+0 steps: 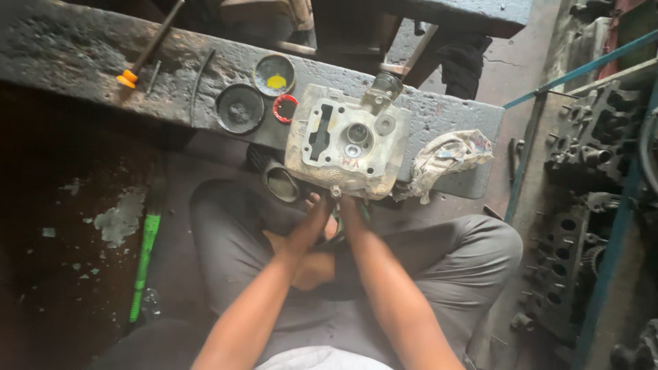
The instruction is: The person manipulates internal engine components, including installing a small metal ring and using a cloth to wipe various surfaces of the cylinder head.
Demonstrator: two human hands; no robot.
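A pale, dirty metal engine cylinder head (pixel 347 140) rests on the near edge of a dark, grimy workbench (pixel 89 58). Both my hands reach under its near edge, close together. My left hand (pixel 317 214) and my right hand (pixel 349 209) meet just below the head, next to a small bolt sticking out of it. Something green shows between the fingers, too hidden to identify. The fingers are mostly hidden by each other and by the head's edge.
On the bench: a dirty rag (pixel 449 156), a red ring (pixel 284 108), two round lids (pixel 240 108), one with yellow paste (pixel 275 75), an orange-tipped tool (pixel 140 58). Engine blocks (pixel 589 151) stand at right. A green-handled tool (pixel 146 257) lies on the floor at left.
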